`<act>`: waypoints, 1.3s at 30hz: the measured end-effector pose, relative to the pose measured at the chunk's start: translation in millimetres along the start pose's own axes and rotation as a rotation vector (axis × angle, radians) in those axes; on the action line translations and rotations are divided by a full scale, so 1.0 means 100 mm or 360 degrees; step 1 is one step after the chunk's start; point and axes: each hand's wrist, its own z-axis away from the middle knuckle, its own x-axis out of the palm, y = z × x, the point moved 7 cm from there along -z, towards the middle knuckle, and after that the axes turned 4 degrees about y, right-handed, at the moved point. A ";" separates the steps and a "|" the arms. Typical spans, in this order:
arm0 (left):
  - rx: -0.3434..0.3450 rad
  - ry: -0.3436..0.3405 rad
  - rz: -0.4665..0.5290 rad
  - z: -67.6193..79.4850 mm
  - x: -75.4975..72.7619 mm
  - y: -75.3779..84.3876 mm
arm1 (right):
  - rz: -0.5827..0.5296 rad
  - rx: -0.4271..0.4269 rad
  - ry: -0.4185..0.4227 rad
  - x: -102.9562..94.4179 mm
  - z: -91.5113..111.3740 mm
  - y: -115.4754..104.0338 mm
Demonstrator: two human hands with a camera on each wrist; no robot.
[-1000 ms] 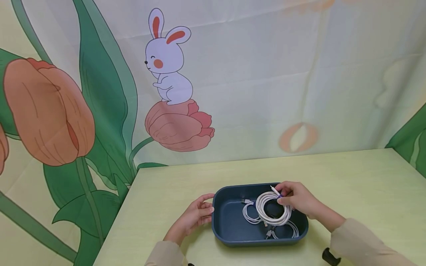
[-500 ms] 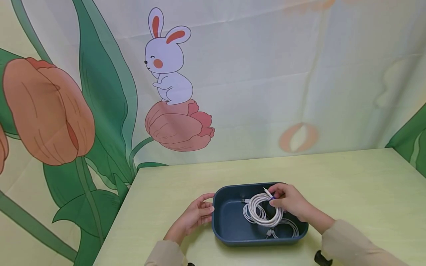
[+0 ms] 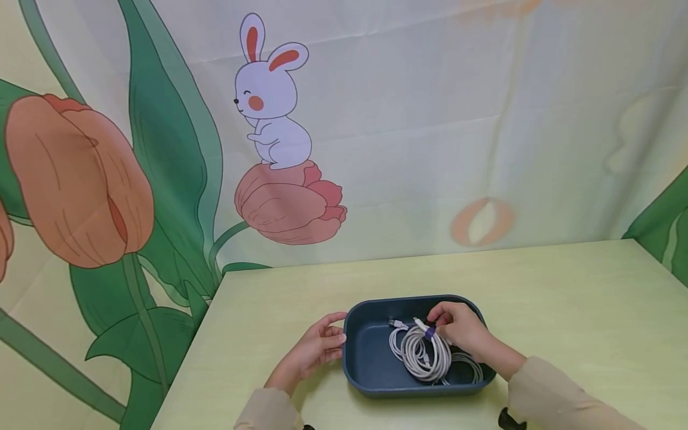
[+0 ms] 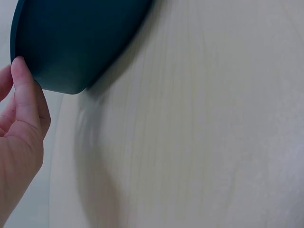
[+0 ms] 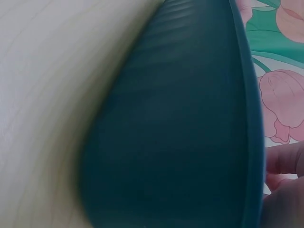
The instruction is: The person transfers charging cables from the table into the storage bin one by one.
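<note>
A coil of thick white cable (image 3: 421, 361), tied with a purple band (image 3: 429, 332), leans in a dark blue bin (image 3: 371, 394), its white plug pointing up and left. My right hand (image 3: 463, 328) is over the bin's back right part, its bent fingertips right beside the band and parted from each other. In the right wrist view, fingers (image 5: 282, 159) show partly behind the bin's rim. My left hand (image 3: 314, 349) touches the bin's left end from outside; the left wrist view shows the thumb (image 4: 23, 80) against the rim.
Thinner cables lie in the bin too: a white cable (image 3: 395, 343) with a USB plug at left, and a grey cable (image 3: 473, 364) at right. The bin stands on a pale wooden table (image 3: 564, 298). A printed cloth (image 3: 403, 149) hangs behind it.
My right hand has moved left and slightly down with the thick white coil, then let go of it. The coil now sits lower in the bin, over the thinner cables. My left hand is still.
</note>
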 end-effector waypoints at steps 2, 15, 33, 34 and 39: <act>0.0004 -0.0010 -0.0005 0.00 0.00 0.00 | -0.0018 0.0017 0.0001 0.00 0.01 0.01; -0.0014 -0.0009 -0.0007 0.05 0.01 0.02 | -0.0061 0.0107 -0.0026 0.03 0.03 0.04; -0.0034 0.0022 0.0011 0.01 0.00 0.00 | 0.0002 0.0081 -0.0162 0.09 0.05 -0.02; -0.0033 0.0022 0.0010 0.01 0.00 0.00 | -0.0001 0.0084 -0.0166 0.10 0.05 -0.02; -0.0028 0.0017 0.0005 0.01 0.00 0.00 | 0.0010 0.0069 -0.0193 0.13 0.07 -0.03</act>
